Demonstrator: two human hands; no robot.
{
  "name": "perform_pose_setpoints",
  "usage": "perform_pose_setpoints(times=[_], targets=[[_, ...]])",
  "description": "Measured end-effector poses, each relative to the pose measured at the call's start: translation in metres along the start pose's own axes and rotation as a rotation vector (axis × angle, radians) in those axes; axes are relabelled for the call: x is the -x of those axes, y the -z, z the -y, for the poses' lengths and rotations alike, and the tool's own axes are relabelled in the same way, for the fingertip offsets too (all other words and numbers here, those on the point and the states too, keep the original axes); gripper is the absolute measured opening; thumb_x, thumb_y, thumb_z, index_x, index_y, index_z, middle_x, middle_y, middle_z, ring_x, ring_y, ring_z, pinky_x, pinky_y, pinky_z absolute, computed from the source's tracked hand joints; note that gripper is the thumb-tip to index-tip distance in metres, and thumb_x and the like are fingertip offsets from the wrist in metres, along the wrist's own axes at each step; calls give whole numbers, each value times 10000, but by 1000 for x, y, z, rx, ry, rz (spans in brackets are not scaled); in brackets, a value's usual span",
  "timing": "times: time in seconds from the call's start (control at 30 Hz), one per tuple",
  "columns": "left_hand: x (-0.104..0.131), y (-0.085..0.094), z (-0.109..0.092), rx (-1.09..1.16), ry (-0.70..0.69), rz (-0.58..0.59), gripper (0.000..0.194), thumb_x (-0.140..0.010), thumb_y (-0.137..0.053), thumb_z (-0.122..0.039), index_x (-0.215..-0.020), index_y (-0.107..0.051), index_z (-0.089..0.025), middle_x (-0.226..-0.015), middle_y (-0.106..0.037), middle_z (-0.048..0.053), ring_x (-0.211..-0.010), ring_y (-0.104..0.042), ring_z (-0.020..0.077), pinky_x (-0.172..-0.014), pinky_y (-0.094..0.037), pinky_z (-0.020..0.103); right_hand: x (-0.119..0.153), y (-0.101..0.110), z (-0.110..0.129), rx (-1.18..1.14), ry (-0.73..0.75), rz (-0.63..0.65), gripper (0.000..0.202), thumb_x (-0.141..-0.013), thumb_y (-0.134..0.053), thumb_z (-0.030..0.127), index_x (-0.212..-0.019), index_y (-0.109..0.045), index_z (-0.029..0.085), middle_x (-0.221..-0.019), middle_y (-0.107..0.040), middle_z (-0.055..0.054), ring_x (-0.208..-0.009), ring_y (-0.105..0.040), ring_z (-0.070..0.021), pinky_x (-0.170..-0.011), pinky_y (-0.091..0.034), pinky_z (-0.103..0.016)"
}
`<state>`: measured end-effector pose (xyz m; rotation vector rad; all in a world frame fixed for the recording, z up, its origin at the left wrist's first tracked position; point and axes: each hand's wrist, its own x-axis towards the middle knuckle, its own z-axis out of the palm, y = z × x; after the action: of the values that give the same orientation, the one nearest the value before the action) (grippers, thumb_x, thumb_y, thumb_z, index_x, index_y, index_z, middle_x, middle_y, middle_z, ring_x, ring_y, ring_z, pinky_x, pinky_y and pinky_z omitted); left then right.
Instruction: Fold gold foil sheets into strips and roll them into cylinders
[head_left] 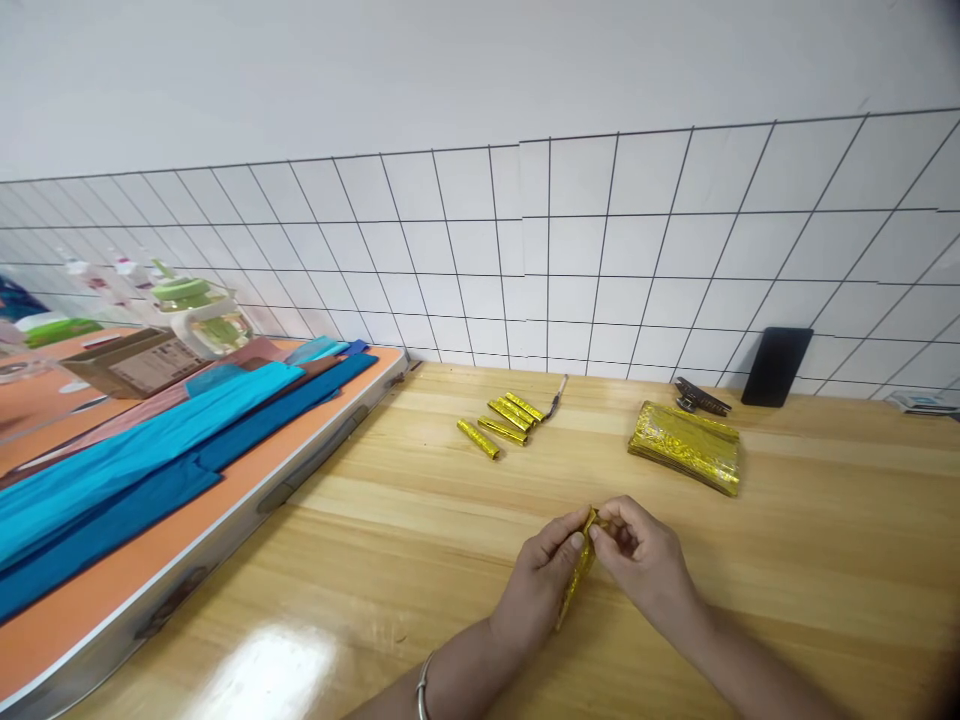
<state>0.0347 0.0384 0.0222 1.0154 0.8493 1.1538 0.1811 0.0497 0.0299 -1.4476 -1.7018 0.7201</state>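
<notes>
A narrow folded piece of gold foil (576, 585) is held between both hands above the wooden table. My left hand (541, 572) pinches its upper part, with the foil's lower end hanging down beside the palm. Fingers and thumb of my right hand (646, 552) are closed on the foil's top end. Beyond the hands, several gold foil rolls (478, 440) lie in a loose group. To the right of them sits a stack of flat gold foil sheets (686, 447).
A dark phone (777, 367) leans on the tiled wall, beside a dark clip (702, 396). A pen (556, 396) lies behind the rolls. The orange surface (247, 490) at left bears blue fabric (225, 410), a cardboard box (142, 365) and a green-lidded jug (202, 315).
</notes>
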Motion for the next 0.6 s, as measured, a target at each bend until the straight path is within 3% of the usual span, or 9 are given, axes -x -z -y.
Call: perform_pose_setpoints(times=[0.13,0.6], targets=[[-2,0,-2,108,58,57,394,-752,-680,-363,-1098,-638,-178,-1149,-630,87,-1085,-560,238,-980,-400,399,-1,-1,-1,-6,-2,-7,74,-785,-528,286,-764,-508,218,-581,-469,56,-508,-468,-103,-489,-383,-209],[-4,0,0,102,5,17,442,-691,-728,-390,-1070,-657,-175,-1110,-650,95,-1058,-572,248,-984,-393,434,-1,0,-1,-79,12,27,88,-801,-513,278,-793,-555,201,-639,-525,29,-551,-480,-108,-512,-398,-209]])
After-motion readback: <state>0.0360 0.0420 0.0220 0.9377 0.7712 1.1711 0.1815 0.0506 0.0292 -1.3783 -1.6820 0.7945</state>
